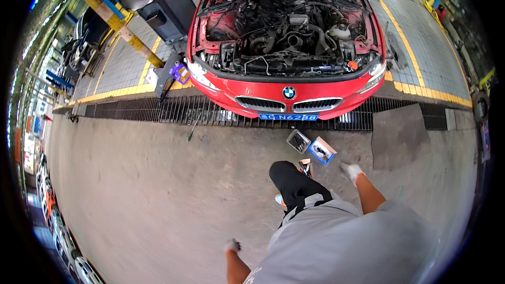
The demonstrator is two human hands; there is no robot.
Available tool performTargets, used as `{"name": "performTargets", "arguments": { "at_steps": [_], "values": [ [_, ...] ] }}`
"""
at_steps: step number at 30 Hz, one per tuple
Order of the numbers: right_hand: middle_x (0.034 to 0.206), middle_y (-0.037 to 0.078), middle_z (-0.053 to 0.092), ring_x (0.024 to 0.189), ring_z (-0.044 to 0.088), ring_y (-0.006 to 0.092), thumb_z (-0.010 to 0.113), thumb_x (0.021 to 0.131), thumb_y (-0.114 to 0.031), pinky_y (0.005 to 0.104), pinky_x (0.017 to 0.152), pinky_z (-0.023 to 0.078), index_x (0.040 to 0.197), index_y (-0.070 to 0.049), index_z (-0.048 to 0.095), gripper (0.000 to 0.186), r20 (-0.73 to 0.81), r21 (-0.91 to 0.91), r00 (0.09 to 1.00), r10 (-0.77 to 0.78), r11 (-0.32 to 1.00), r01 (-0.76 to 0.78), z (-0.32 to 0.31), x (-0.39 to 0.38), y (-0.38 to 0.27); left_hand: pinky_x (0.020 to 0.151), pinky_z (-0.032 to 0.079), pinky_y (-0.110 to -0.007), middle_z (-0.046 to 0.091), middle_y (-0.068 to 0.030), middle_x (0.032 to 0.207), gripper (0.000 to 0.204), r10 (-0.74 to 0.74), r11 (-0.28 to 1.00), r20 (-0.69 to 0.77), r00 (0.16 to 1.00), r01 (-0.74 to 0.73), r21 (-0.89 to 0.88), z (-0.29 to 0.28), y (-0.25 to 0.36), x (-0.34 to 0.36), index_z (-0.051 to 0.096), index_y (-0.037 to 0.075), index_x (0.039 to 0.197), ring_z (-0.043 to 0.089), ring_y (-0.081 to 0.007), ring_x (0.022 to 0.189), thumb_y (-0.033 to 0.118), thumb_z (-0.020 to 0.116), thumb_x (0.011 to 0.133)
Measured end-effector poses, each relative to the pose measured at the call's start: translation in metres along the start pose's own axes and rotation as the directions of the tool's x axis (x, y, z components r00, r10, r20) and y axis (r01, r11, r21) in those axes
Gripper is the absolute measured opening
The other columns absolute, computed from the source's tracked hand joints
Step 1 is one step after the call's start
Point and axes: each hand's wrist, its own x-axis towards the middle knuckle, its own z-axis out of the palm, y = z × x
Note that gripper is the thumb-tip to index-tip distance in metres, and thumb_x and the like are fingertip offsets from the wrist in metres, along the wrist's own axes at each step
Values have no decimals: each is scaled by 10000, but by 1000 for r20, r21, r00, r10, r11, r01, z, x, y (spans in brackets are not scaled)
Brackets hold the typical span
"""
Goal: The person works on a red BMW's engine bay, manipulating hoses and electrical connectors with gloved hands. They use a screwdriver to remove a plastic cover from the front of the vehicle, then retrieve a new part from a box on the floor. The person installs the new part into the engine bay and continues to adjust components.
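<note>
While both hands hang empty, blue box (322, 150) just beyond right hand (351, 171).

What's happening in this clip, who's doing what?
A person in grey walks across a garage floor toward a red car with its bonnet up and engine exposed. Both gloved hands are empty: the right hand swings near two small open boxes on the concrete, the left hand hangs by their side.
</note>
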Motion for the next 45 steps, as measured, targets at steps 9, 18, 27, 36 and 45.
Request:
{"name": "performTargets", "arguments": {
  "at_steps": [9,18,27,36,45],
  "values": [
    [1003,10,661,841,582,65,675,1000,-216,226,725,469,1296,16,664,377,241,75,946,-217,976,204,216,30,-97,585,533,-331,708,-125,872,330,632,775,88,770,-631,-49,21,331,-51,638,43,1246,646,-195,670,273,615,1009],
    [1229,127,691,1124,670,171,593,1044,-65,293,977,546,1463,21,499,438,373,469,750,-547,808,356,424,3,-330,617,574,-362,734,-125,910,281,-12,945,231,973,-65,321,-5,340,7,662,55,1209,686,-209,708,254,610,1018],
    [1197,112,701,1067,667,181,534,1044,9,344,959,548,1439,-17,537,396,334,581,510,-792,600,550,511,-41,-468,591,567,-372,730,-128,897,245,51,882,247,968,-160,443,12,507,69,643,66,1154,676,-221,683,261,611,1009],
    [1169,126,694,1009,659,207,545,1028,-18,369,901,546,1438,-16,547,410,76,625,541,-837,463,628,602,-47,-496,565,560,-381,727,-130,884,216,69,807,363,929,-266,527,53,739,155,624,76,1098,666,-232,657,268,612,1001],
    [1194,149,685,970,673,211,543,1059,-87,355,880,554,1432,29,514,391,-134,733,571,-810,307,607,646,-51,-495,542,534,-360,695,-74,829,142,251,797,427,869,-436,418,131,988,169,607,131,1052,639,-197,633,260,587,995]
  ]
}}
